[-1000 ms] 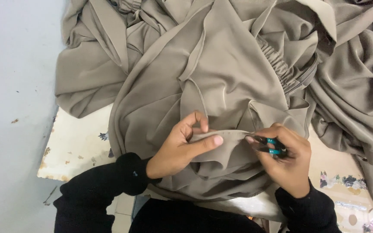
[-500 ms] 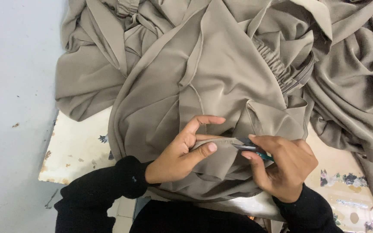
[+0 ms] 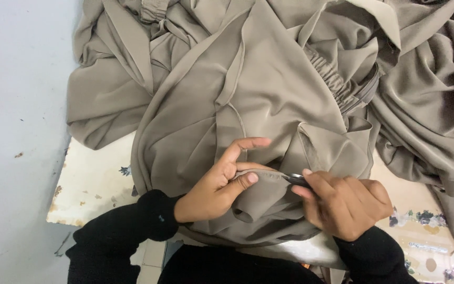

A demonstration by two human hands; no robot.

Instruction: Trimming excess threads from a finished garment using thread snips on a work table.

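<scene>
From the head camera, the taupe garment (image 3: 269,105) lay heaped over the worn tabletop (image 3: 93,184), spilling toward the person's lap. The left hand (image 3: 214,186) pinched a folded edge of it between thumb and fingers, its grip clamped on the cloth. The right hand (image 3: 345,202) was curled shut around a small metal snipping tool (image 3: 295,180), whose tip touched that same edge just beside the left thumb.

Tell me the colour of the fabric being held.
Plain greyish taupe fabric, no pattern; the head view shows it.
</scene>
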